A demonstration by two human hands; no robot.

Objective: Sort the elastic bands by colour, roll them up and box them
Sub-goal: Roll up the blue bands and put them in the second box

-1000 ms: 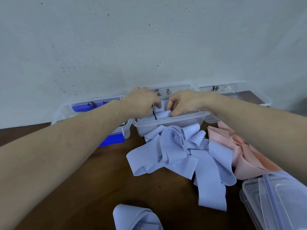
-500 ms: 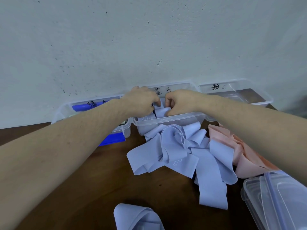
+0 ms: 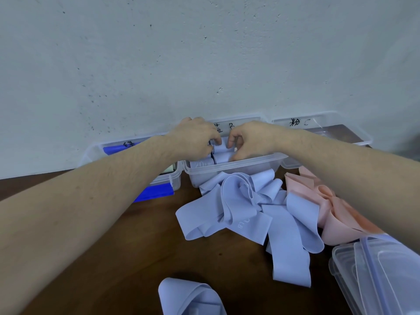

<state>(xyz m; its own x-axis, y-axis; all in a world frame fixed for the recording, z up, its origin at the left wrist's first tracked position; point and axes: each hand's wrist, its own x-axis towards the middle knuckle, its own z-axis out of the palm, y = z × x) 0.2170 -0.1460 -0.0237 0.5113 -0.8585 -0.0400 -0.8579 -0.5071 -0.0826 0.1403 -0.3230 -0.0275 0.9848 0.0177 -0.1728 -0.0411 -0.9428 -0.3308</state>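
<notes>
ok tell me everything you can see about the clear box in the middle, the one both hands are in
The middle box is a clear plastic tub with a thick rim, lid off, standing on the brown table against the wall, between two similar boxes. Handwriting marks its far wall. Inside lie rolled pale-blue bands, one printed 20 LB. The left hand and right hand reach in and pinch a roll. Loose pale-blue bands pile against its front.

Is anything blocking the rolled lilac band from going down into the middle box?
Nothing visible does. Both the left hand and right hand hold the rolled band already inside the open middle box, beside another roll.
</notes>
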